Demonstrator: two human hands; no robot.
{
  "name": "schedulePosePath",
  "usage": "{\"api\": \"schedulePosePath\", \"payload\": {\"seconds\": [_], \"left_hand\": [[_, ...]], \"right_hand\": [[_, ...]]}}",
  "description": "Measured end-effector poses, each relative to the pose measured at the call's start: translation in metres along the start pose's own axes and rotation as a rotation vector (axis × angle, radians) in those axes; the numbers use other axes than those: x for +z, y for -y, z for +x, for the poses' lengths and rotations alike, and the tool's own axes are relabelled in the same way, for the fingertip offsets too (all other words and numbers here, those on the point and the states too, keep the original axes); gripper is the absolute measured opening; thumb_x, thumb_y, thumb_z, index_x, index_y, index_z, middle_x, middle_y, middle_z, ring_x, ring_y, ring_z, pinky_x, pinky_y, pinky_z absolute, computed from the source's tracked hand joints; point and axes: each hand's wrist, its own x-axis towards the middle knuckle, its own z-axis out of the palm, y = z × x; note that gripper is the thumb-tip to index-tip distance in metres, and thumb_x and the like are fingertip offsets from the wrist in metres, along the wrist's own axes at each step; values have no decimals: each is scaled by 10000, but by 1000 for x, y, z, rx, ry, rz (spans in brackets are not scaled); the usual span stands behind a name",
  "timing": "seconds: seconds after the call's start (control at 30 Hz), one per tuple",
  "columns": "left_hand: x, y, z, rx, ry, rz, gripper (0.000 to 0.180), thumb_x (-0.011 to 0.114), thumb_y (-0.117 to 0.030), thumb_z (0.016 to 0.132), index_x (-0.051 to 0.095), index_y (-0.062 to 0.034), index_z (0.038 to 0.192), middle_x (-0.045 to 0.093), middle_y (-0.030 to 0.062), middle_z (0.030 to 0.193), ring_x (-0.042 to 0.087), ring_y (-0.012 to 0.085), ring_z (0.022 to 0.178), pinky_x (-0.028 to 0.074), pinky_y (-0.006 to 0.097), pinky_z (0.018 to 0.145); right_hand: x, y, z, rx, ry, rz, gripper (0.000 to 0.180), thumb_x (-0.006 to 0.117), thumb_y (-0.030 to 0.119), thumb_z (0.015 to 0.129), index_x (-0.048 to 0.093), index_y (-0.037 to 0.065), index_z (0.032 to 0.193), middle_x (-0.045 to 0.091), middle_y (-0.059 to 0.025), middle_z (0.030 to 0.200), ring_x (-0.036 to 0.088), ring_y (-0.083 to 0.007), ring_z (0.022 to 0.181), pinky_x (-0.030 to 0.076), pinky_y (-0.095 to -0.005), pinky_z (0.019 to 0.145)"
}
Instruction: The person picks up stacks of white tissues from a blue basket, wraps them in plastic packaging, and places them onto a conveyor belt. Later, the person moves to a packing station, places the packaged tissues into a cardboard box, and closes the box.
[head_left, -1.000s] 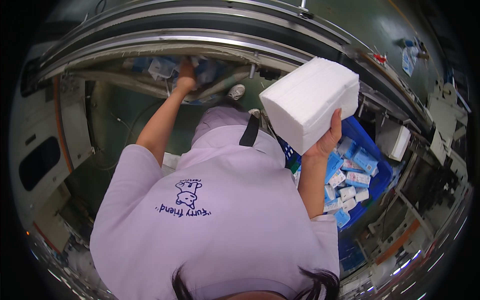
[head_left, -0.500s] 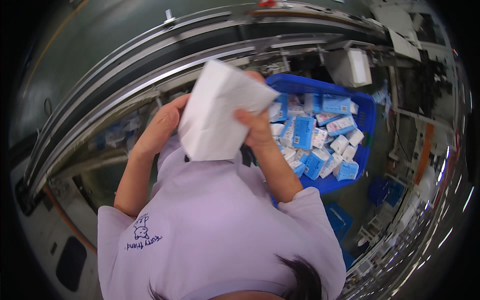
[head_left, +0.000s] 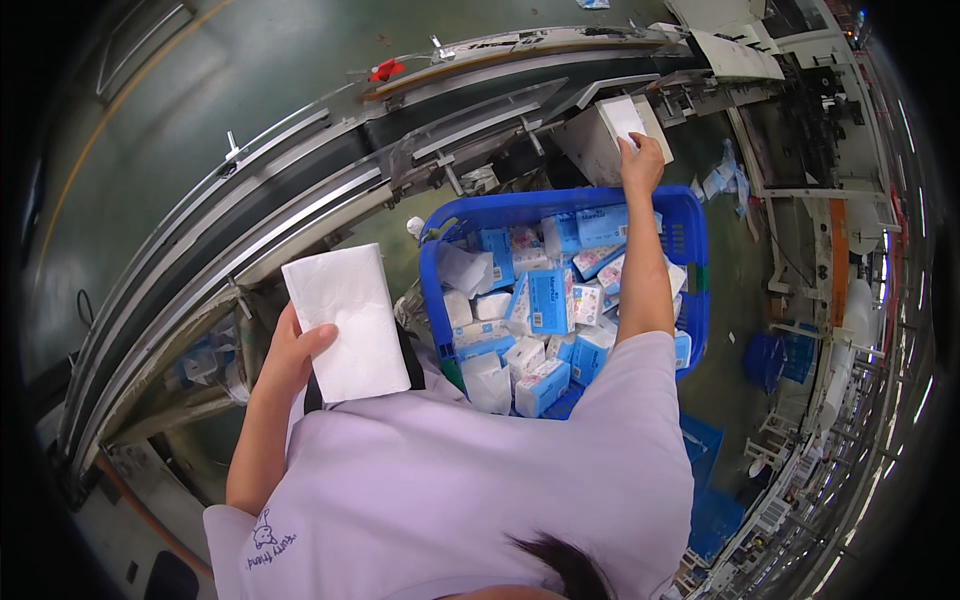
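My left hand (head_left: 296, 352) grips a folded stack of white tissues (head_left: 352, 322) in front of my body, its thumb lying across the top face. My right arm stretches over a blue plastic basket (head_left: 428, 275). At its far end my right hand (head_left: 643, 163) has its bent fingers closed at the edge of another white tissue stack (head_left: 620, 114), which rests on a pale box-shaped stand (head_left: 590, 145). Inside the basket lie many wrapped tissue packs (head_left: 551, 302) in blue and white, piled at random angles; my right forearm hides some of them.
A long conveyor with metal rails (head_left: 330, 170) curves across the far side and left. Machinery (head_left: 820, 120) stands at the far right. Blue bins (head_left: 705, 450) sit on the floor right of me. Crumpled plastic film (head_left: 725, 180) hangs near the machine, and a red object (head_left: 385, 70) is on the far rail.
My right hand has let go of the tissue stack and reached to the far right, to the stack on the stand. My left hand keeps the first stack, now lower and further left.
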Motion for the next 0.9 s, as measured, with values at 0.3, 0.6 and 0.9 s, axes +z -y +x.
{"api": "schedulePosePath", "payload": {"seconds": [0.3,0.6,0.9], "left_hand": [[-1,16,-8,3,-112,-62,647,676,-221,700,381,33,1217,534,123,1108,547,198,1000,436,315,866],[-1,16,-11,11,-137,-57,650,678,-232,700,385,36,1214,535,123,1107,547,198,1002,434,317,868],[-12,25,-15,81,-157,-49,689,696,-277,680,382,24,1214,545,127,1095,565,217,981,463,342,846]], "right_hand": [[7,-28,19,59,270,43,226,667,292,728,688,78,794,636,-124,774,610,-294,711,472,-368,650],[13,-36,15,-122,120,-9,180,584,183,777,630,31,861,602,-145,864,579,-329,807,458,-390,710],[-33,-44,29,114,-90,-257,158,499,163,841,597,86,938,632,-167,796,608,-346,706,473,-429,626]]}}
